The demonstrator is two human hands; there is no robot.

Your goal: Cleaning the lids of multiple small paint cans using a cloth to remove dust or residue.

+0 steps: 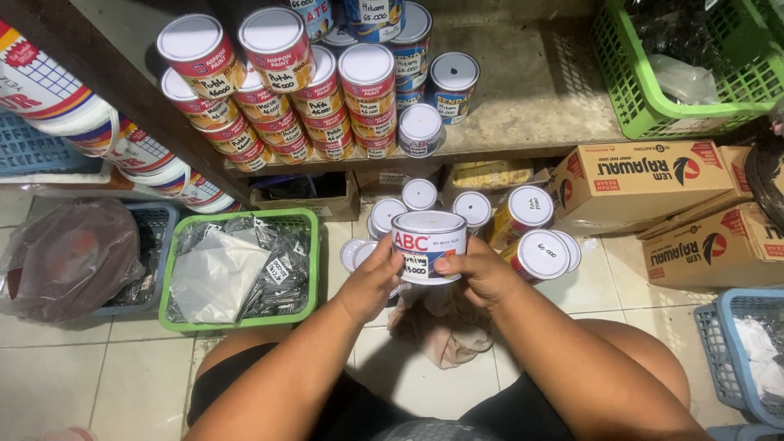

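- Head view, center of frame: left hand (371, 282) and right hand (482, 273) both wrapped round one paint can (426, 245), white lid, white/blue label w/ red lettering, held upright above the floor.
- Left fingers (390, 245) curled on can's left side, closed against it; thumb on the front, near the handwritten sticker.
- Right fingers closed round the can's right side, thumb (447, 263) pressing the lower front of the label.
- Behind the can, center: cluster of small cans (474, 208) standing on the tiled floor (122, 367), white lids up; two yellow/red ones (531, 216) tilted, to the right of the held can.
- Below hands: crumpled beige cloth (441, 327) on the floor betw. the knees.
- Upper center: shelf (531, 90) w/ stacked red-label cans (278, 90) lying on their sides, lids toward cam; blue-label cans (453, 82) just right of them.
- Left center: green basket (237, 269) on floor, holds plastic bags w/ dark small parts.
- Far left: blue basket (155, 237) w/ a dark plastic bag (69, 257) on top.
- Upper left: big white paint buckets (98, 122).
- Upper right: second green basket (678, 73) on the shelf.
- Right: cardboard boxes (645, 180), stacked; lower right, blue basket corner (735, 351).
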